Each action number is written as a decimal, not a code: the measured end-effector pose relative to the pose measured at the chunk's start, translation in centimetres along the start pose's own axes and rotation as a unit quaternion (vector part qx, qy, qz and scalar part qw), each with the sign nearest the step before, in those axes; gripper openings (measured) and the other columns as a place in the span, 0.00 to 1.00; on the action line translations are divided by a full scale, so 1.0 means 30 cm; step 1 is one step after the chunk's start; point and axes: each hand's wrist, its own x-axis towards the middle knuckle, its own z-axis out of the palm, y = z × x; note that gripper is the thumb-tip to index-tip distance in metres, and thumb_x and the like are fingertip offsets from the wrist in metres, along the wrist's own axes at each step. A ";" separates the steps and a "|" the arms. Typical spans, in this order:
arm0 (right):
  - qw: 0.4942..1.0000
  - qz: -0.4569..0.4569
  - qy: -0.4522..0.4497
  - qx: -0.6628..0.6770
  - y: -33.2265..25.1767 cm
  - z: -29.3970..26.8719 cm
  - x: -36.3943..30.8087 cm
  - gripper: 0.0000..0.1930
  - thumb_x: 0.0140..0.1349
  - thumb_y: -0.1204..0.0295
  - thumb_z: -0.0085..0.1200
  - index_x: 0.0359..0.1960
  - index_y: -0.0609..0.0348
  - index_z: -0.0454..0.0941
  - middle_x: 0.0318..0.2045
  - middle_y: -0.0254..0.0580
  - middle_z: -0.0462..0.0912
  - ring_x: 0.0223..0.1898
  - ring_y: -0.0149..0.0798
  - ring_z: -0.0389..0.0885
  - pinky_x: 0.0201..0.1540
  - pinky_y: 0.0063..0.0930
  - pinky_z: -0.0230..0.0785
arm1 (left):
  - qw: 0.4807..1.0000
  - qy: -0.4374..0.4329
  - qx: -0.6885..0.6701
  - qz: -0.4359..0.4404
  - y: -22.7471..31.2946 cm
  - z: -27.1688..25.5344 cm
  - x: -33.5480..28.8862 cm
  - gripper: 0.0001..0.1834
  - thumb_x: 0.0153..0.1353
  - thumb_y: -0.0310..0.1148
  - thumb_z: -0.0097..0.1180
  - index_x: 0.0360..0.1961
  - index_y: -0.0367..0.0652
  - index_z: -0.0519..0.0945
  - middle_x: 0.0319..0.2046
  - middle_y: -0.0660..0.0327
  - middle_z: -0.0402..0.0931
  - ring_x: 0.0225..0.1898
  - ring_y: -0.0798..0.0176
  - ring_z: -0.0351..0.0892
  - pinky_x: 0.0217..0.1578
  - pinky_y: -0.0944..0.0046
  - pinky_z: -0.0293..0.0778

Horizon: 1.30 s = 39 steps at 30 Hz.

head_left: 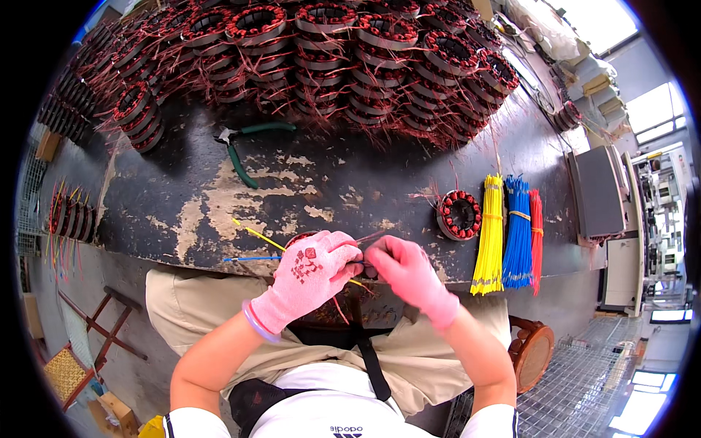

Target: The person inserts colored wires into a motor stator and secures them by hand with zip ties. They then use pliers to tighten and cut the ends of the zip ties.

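"At the near edge of the black bench (157,186), state of the hands?"

"Both gloved in pink. Left hand (310,269): fingers folded over a yellow lead (261,236) and a blue lead (248,259). Right hand (411,277): thumb and fingers pinched on the leads beside the left fingertips; which strand is too fine to identify. A wound stator (297,238) shows partly behind the left glove, mostly hidden."

"Markings?"

"Red print on the left glove's back; dark lettering on the white shirt (307,416)."

"Orientation?"

"Yellow lead slants, tip away and leftward. Blue lead runs nearly level, tip left. The held stator's axis cannot be determined."

"Surroundings?"

"Rightward, a single stator (446,215), then yellow (488,241), blue (517,237) and red wire bundles (537,233) side by side, long axes fore-and-aft. Beyond the hands, green-handled cutting pliers (237,165). Along the far side, stacked stators (321,62) with loose red wire ends."
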 end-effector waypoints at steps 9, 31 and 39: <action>0.902 -0.217 0.130 -0.349 -0.009 0.001 -0.045 0.19 0.56 0.60 0.70 0.46 0.53 0.82 0.40 0.36 0.84 0.36 0.39 0.82 0.41 0.36 0.75 | 1.000 0.001 -0.022 -0.005 0.002 -0.004 0.005 0.09 0.53 0.29 0.68 0.36 0.45 0.82 0.38 0.61 0.81 0.38 0.53 0.82 0.39 0.55 0.77; 0.988 0.112 -0.075 -0.077 -0.047 -0.041 0.002 0.10 0.66 0.66 0.60 0.39 0.61 0.80 0.30 0.41 0.84 0.29 0.31 0.79 0.35 0.28 0.71 | 0.999 -0.022 -0.031 0.008 -0.002 -0.003 0.000 0.09 0.52 0.30 0.68 0.36 0.45 0.83 0.39 0.62 0.81 0.38 0.54 0.82 0.41 0.55 0.77; 0.918 -0.218 0.114 -0.311 0.035 0.015 -0.043 0.15 0.57 0.63 0.68 0.42 0.55 0.81 0.33 0.36 0.83 0.35 0.42 0.83 0.38 0.37 0.75 | 0.999 -0.017 -0.034 0.014 0.002 -0.006 0.008 0.10 0.51 0.29 0.68 0.35 0.45 0.82 0.39 0.62 0.81 0.37 0.54 0.81 0.40 0.55 0.77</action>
